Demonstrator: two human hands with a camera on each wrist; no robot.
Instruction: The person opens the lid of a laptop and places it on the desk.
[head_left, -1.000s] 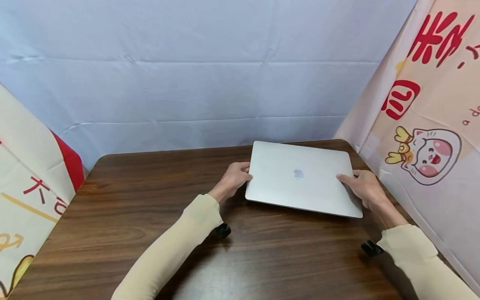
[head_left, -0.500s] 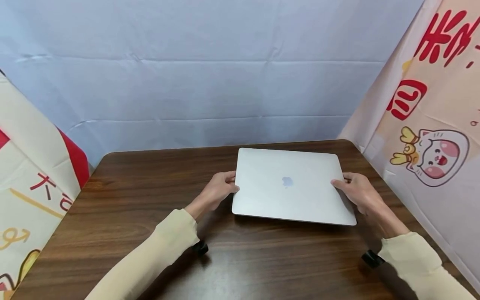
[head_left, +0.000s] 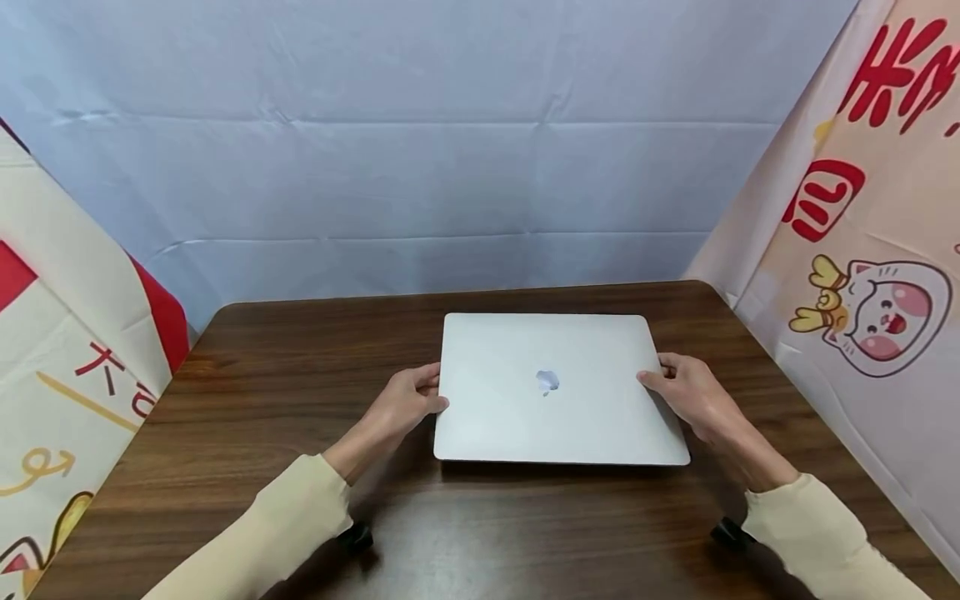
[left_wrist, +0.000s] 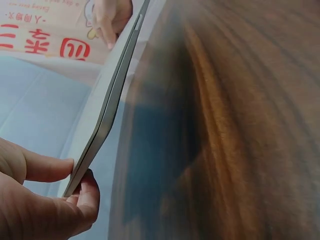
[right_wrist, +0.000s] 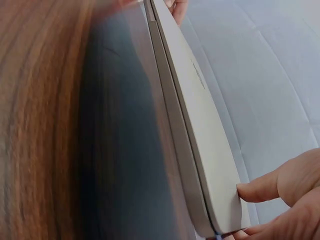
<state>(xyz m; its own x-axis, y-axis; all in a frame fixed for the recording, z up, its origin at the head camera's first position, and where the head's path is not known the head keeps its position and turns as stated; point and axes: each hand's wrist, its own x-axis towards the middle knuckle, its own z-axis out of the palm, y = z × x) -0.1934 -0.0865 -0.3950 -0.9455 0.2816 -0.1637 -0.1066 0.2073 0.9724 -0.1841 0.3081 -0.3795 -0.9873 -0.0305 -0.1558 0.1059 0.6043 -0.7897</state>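
Observation:
A closed silver laptop with a logo on its lid is held level, a little above the wooden table. My left hand pinches its left edge, thumb on the lid and fingers beneath. At the opposite edge my right hand grips it the same way. In the left wrist view the laptop appears edge-on with a gap between it and the table, and the left thumb presses the lid. The right wrist view shows the right thumb on the lid near a corner.
The dark wooden table reaches back to a pale cloth backdrop. A printed cloth hangs along the right side, and another printed cloth along the left. A small black device sits under the left sleeve cuff.
Both hands have carried the laptop left and toward the person. Its tilt has turned so that its front edge now lies nearly straight across the view. Both hands keep their grip.

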